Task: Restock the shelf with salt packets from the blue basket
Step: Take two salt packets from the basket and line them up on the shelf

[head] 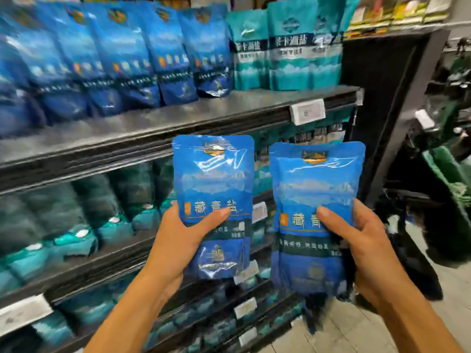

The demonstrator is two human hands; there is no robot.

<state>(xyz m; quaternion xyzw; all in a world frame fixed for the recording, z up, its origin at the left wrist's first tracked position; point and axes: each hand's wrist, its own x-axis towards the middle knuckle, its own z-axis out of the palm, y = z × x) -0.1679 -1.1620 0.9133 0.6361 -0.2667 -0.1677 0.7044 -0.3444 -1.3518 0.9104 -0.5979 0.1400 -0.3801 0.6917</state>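
Holding one glossy blue plastic salt packet [213, 200] upright in the left hand [178, 240] and another [314, 212] in the right hand [362, 250], both gripped tight just below the grey metal shelf [158, 126].

Held salt packets – left packet [214, 200] and right packet [314, 212] – bright blue with a pale mountain scene, a dark band and an orange tab. Shelf row [114, 59]: matching deep blue pouches. Adjacent pouches [288, 52] – teal with white-grey bands. Shelf board [178, 121]: dark grey; price tag [307, 111] white.

Below the grey shelf [178, 123], the left hand [178, 240] and right hand [362, 248] each hold an upright blue salt packet [216, 179], side by side.
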